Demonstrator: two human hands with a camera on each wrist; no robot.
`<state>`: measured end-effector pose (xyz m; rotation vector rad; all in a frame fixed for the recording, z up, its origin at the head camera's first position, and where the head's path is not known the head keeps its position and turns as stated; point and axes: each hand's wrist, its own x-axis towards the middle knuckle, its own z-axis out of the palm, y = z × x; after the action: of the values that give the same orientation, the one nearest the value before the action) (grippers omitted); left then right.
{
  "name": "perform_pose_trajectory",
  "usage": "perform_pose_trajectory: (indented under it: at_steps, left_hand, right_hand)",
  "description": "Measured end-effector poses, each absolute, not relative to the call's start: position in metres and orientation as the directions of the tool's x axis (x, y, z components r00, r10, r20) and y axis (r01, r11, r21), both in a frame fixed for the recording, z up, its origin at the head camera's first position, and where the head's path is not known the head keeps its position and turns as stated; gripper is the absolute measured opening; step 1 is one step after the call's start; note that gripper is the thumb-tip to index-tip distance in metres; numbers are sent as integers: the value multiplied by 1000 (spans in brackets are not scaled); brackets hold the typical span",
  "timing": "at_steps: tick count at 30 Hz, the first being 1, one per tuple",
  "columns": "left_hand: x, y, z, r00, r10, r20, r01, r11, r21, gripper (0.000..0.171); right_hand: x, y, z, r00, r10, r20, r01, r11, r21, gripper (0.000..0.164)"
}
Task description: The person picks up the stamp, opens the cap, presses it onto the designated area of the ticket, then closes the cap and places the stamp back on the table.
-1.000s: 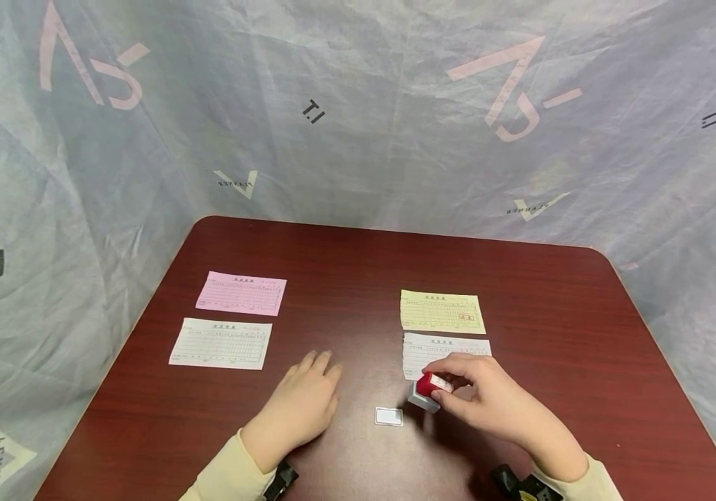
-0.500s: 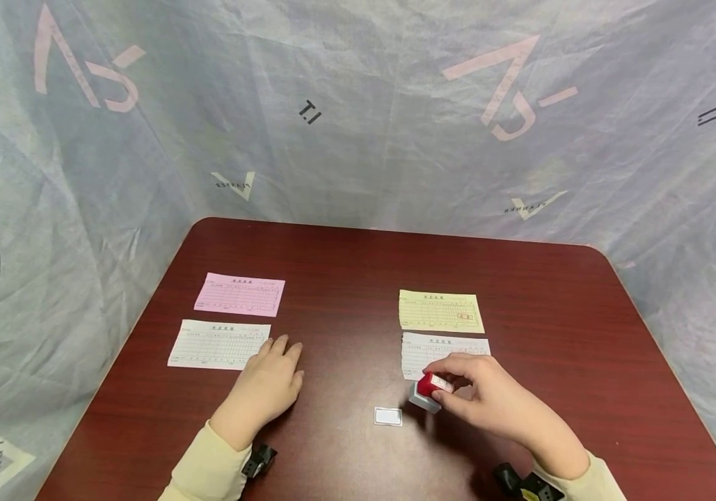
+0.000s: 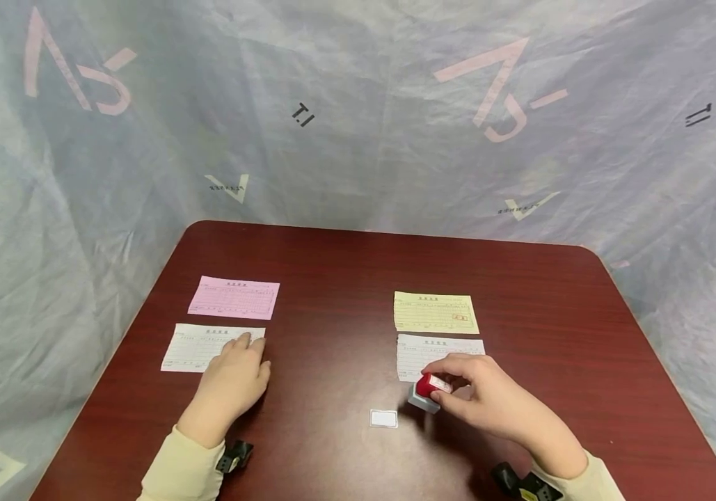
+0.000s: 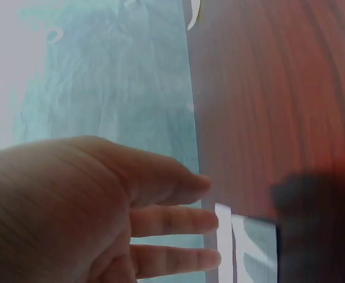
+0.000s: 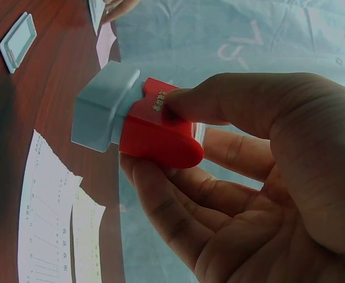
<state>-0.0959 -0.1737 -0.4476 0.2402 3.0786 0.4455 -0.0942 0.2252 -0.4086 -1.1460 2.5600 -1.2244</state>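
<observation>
Right hand (image 3: 489,396) is pinching stamp (image 5: 138,130) by red handle (image 5: 161,144), thumb and fingers curling round it, grey base (image 5: 95,112) standing clear. Stamp is probably light, stiff, smooth plastic, not fragile; handle seems best hold. Pale lettering (image 5: 159,101) is marking red side. Stamp is tilting just beside right white slip (image 3: 423,351). Left hand (image 3: 229,383) is reaching, fingers relaxed, over left white slip (image 3: 191,348); contact unclear.

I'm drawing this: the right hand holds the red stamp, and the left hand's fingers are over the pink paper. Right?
Not the pink paper: the head view shows the fingers of the left hand over the left white paper.
</observation>
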Motion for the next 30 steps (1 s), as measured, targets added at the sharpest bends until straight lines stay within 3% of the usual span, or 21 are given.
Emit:
perform_pose_trajectory:
  at_steps: [14,30]
  left_hand:
    - [-97,-213,-451,-992,52,-111,23,969,248,53]
    - [-97,-219,-461,-989,44,-145,11,975,224,53]
  right_hand:
    - [-95,229,-411,-724,-647,239,-595,410,-692,27]
    - [-94,228,-410,-729,-642,237,-588,411,-696,27]
